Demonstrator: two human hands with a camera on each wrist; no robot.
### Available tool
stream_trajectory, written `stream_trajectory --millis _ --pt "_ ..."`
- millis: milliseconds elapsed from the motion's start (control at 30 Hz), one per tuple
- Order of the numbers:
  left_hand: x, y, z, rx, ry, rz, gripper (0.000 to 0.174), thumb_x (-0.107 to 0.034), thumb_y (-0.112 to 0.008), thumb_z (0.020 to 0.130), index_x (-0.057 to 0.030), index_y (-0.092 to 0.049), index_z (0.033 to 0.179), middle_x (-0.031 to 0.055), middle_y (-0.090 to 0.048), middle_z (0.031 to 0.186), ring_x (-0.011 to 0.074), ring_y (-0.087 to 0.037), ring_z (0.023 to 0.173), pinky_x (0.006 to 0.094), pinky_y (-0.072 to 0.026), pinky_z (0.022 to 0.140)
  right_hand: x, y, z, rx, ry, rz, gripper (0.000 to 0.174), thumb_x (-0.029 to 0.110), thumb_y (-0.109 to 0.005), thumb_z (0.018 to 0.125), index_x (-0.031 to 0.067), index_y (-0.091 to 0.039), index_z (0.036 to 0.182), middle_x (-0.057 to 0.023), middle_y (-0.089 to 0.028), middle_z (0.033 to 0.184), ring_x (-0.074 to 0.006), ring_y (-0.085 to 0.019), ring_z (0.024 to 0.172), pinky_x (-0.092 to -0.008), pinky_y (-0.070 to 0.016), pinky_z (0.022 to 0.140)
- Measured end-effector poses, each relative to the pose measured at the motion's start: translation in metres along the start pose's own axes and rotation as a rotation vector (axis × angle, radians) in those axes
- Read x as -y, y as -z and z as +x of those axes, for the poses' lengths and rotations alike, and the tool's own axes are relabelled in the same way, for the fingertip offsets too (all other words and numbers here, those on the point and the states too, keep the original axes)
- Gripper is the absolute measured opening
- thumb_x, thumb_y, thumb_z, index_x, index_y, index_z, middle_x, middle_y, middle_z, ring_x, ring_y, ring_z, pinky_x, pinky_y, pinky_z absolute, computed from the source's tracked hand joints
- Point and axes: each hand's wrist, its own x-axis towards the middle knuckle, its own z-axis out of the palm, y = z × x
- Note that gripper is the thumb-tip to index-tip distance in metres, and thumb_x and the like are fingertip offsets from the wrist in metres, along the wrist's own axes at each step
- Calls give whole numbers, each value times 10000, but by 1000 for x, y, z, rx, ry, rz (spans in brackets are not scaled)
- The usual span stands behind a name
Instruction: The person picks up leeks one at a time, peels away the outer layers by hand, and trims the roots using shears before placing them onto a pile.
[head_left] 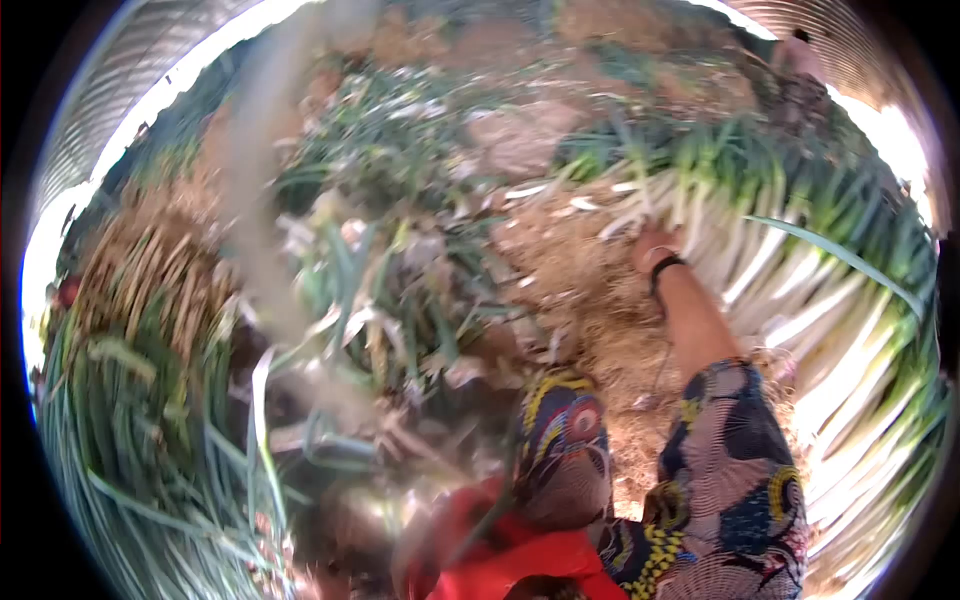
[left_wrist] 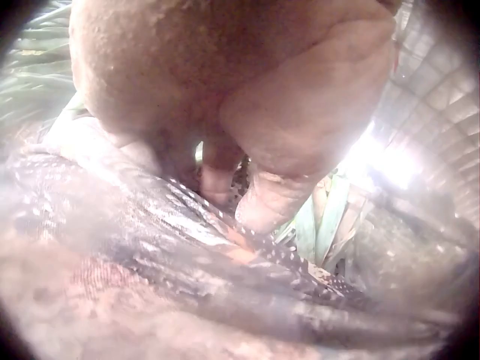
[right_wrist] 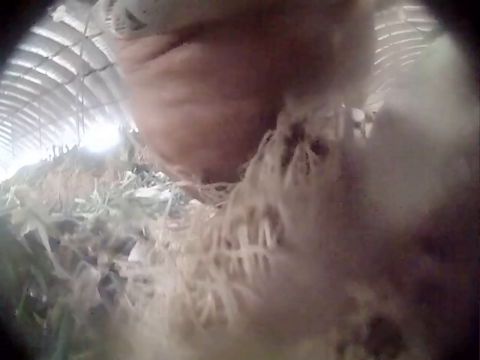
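my right hand (head_left: 655,247) at root ends of leek pile (head_left: 800,260), far right | second leek stack (head_left: 140,330) on my left, roots away from me | trimmings heap (head_left: 390,280) between them | soil (head_left: 580,290) left of right arm | left hand (left_wrist: 225,90) just above cloth (left_wrist: 187,247)

text: none legible | labels: none | numbers: none | note: views blurred, small print possibly missed

Leaf trimmings heap (head_left: 400,250); arched tunnel roof (right_wrist: 45,97)
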Motion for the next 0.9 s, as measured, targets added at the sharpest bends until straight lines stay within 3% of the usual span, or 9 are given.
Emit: stream_trajectory --millis 100,267,400,467,533,600,633,733,900 --pt "-7 2 4 105 39 2 428 -198 -698 758 -60 -613 1154 204 -610 1046 327 -606 954 418 -497 822 23 -35 45 88 295 -373 413 317 -509 899 92 -610 1231 -147 -535 1337 -325 -482 1261 -548 -393 1003" --pt "-63 20 0 129 121 249 532 -258 -735 713 -77 -583 1189 248 -488 1194 420 -483 1121 475 -409 958 124 64 -78 -45 753 489 407 277 -628 861 39 -611 1191 -190 -632 1158 -281 -611 1073 -387 -468 934" --pt "-78 21 4 155 218 153 501 -278 -731 713 -83 -611 1159 217 -489 1217 402 -469 1142 456 -409 974 208 82 -169 487 1181 813 328 213 -651 881 21 -611 1144 -100 -672 926 -161 -622 819 -299 -501 750" --pt "-89 26 5 197 171 337 485 -310 -720 715 -93 -631 1140 205 -503 1209 397 -463 1150 457 -405 979 244 96 -225 521 1320 461 464 462 -596 898 13 -648 999 -135 -659 857 -183 -632 738 -305 -500 669" --pt "-86 20 4 156 120 403 445 -333 -703 721 -107 -655 1102 196 -511 1201 397 -448 1161 463 -393 986 264 122 -280 780 1206 254 690 620 -530 852 -60 -646 858 -206 -654 794 -305 -579 592 -411 -478 626" --pt "-73 10 6 34 8 541 383 -327 -677 731 -103 -682 1042 200 -592 1100 392 -520 1098 470 -436 933 290 76 -297 578 1346 212 724 623 -542 839 -88 -648 929 -206 -672 839 -267 -648 677 -357 -500 656" --pt "-75 17 10 91 63 458 376 -324 -675 730 -94 -681 1028 200 -612 1060 387 -550 1056 467 -454 905 297 59 -308 511 1303 316 598 511 -606 848 -75 -649 959 -174 -686 845 -243 -668 717 -331 -508 673" --pt "-77 39 38 119 65 197 350 -310 -672 727 -54 -672 965 198 -669 890 367 -650 863 456 -516 774 308 17 -315 991 914 958 287 228 -707 821 -26 -657 946 -94 -690 800 -174 -657 689 -300 -512 642" --pt "-79 72 99 -59 43 17 232 -186 -653 764 -64 -684 959 167 -680 839 325 -669 816 385 -523 741 269 95 -312 1180 762 1415 234 151 -730 795 21 -635 965 -42 -658 806 -116 -615 690 -248 -493 628"
